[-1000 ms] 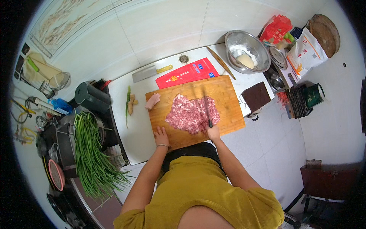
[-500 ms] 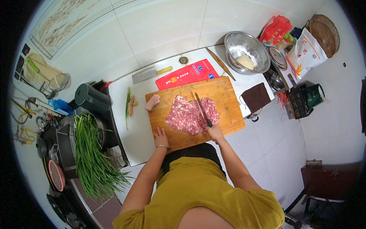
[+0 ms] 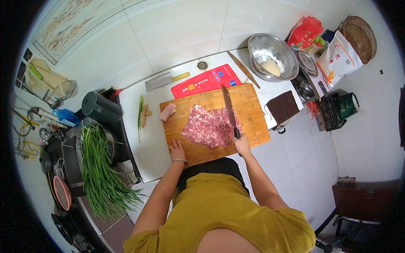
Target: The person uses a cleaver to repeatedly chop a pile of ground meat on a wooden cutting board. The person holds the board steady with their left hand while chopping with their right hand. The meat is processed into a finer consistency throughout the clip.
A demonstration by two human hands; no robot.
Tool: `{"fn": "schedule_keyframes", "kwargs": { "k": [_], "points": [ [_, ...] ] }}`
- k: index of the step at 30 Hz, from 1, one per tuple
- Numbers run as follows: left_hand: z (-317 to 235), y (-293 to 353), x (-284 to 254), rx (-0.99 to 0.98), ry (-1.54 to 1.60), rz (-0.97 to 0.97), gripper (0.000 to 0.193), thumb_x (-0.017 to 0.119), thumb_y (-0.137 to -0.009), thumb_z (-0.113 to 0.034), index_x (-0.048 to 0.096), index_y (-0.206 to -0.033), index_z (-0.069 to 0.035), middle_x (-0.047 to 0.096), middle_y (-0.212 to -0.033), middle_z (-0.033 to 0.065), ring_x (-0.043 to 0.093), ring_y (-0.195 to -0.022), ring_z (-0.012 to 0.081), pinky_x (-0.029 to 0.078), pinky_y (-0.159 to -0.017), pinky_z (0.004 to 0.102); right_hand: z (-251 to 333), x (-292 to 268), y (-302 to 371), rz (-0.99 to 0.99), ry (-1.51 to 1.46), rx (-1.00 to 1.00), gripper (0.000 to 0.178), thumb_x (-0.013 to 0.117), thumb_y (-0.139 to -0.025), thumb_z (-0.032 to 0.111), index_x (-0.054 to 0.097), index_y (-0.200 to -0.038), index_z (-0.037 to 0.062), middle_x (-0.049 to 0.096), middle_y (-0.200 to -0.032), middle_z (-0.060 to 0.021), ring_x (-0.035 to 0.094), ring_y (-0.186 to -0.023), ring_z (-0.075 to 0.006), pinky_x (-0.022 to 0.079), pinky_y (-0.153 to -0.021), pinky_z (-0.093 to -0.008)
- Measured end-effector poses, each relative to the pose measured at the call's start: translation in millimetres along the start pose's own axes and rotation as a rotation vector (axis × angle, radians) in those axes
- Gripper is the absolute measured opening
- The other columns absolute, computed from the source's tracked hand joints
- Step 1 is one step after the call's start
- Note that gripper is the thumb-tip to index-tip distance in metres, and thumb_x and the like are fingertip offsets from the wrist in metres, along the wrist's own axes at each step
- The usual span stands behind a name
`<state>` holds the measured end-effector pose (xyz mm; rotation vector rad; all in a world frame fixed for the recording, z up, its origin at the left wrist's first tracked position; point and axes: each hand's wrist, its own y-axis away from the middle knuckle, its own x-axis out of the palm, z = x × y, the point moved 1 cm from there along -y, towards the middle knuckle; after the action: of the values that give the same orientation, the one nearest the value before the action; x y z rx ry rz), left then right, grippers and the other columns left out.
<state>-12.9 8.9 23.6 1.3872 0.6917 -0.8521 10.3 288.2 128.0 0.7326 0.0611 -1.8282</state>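
Note:
My right hand grips the black handle of a long knife, its blade pointing away from me above the right part of the minced meat. The pink, chopped meat lies spread over the middle of a wooden cutting board. At the board's near left edge, my left hand rests flat with its fingers apart, holding nothing. A pale pink chunk of meat sits at the board's far left corner.
Behind the board lie a cleaver, a red packet and a wooden stick. A steel bowl with dough stands far right. Ginger and a green onion lie left, beyond them long green stalks.
The knife in my right hand has lifted and shifted slightly right, its blade now turned to show more of its side. My left hand stays on the board's edge.

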Motion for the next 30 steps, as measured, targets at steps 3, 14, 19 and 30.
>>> {"fn": "schedule_keyframes", "kwargs": {
  "k": [3, 14, 19, 30],
  "points": [
    [0.2, 1.4, -0.7, -0.007, 0.009, 0.01, 0.104, 0.074, -0.055, -0.029, 0.009, -0.133, -0.008, 0.007, -0.137, 0.017, 0.022, -0.118, 0.0413, 0.038, -0.09, 0.0395, -63.3, 38.1, -8.0, -0.175, 0.026, -0.036, 0.027, 0.055, -0.069, 0.02, 0.05, -0.063, -0.0054, 0.049, -0.051, -0.0105, 0.05, -0.046, -0.019, 0.037, -0.043, -0.0348],
    [4.0, -5.4, 15.0, -0.016, -0.013, -0.06, 0.108, 0.077, -0.052, -0.032, 0.009, -0.133, -0.009, 0.007, -0.138, 0.0163, 0.024, -0.117, 0.0411, 0.035, -0.092, 0.0396, -28.0, 21.1, -0.8, -0.175, 0.012, -0.114, 0.03, 0.056, -0.068, 0.023, 0.05, -0.058, -0.0047, 0.047, -0.044, -0.0103, 0.049, -0.041, -0.0177, 0.038, -0.041, -0.035],
    [1.2, 10.8, -16.7, 0.024, -0.001, 0.007, 0.099, 0.073, -0.057, -0.025, 0.012, -0.133, -0.01, 0.007, -0.138, 0.0166, 0.024, -0.117, 0.0419, 0.037, -0.09, 0.0394, -23.1, 6.3, -11.0, 0.166, 0.214, 0.249, 0.036, 0.053, -0.07, 0.029, 0.05, -0.057, -0.0039, 0.048, -0.046, -0.0132, 0.052, -0.042, -0.0218, 0.04, -0.04, -0.0342],
    [17.0, -31.8, 70.2, -0.016, -0.105, -0.426, 0.099, 0.074, -0.056, -0.024, 0.013, -0.133, -0.01, 0.006, -0.138, 0.0165, 0.022, -0.118, 0.0416, 0.037, -0.09, 0.0403, -55.0, 26.8, -22.3, 0.06, 0.263, 0.149, 0.027, 0.055, -0.065, 0.022, 0.053, -0.063, -0.0053, 0.048, -0.046, -0.012, 0.053, -0.044, -0.0251, 0.04, -0.041, -0.0369]
  ]
}}
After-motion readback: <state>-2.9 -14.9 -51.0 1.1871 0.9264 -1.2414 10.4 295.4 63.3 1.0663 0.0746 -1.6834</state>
